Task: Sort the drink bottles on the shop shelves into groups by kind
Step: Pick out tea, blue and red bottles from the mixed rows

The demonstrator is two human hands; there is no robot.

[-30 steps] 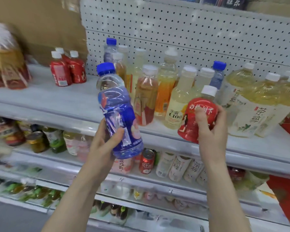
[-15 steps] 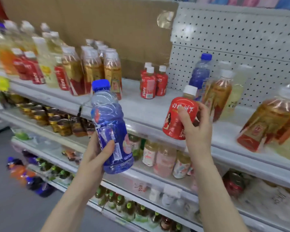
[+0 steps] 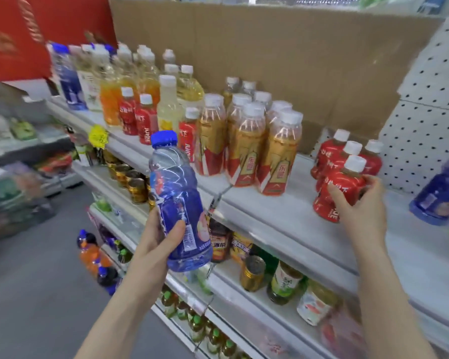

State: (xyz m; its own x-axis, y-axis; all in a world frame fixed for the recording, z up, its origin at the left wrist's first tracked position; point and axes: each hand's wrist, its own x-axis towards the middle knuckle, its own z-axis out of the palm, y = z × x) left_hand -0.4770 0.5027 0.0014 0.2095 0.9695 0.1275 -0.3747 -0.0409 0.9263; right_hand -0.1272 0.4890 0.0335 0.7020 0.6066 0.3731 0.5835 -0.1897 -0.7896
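Lowered beside three red bottles (image 3: 331,154), a fourth red bottle (image 3: 338,189), gripped by the right hand (image 3: 360,207), seemingly touches the shelf (image 3: 278,213); left hand (image 3: 158,242) clasps the blue bottle (image 3: 176,200).

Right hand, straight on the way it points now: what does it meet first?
Probably the three red bottles grouped on the shelf just beyond it. The held red bottle in the right hand would reach them before the hand itself. The gap looks small, but depth is unclear.
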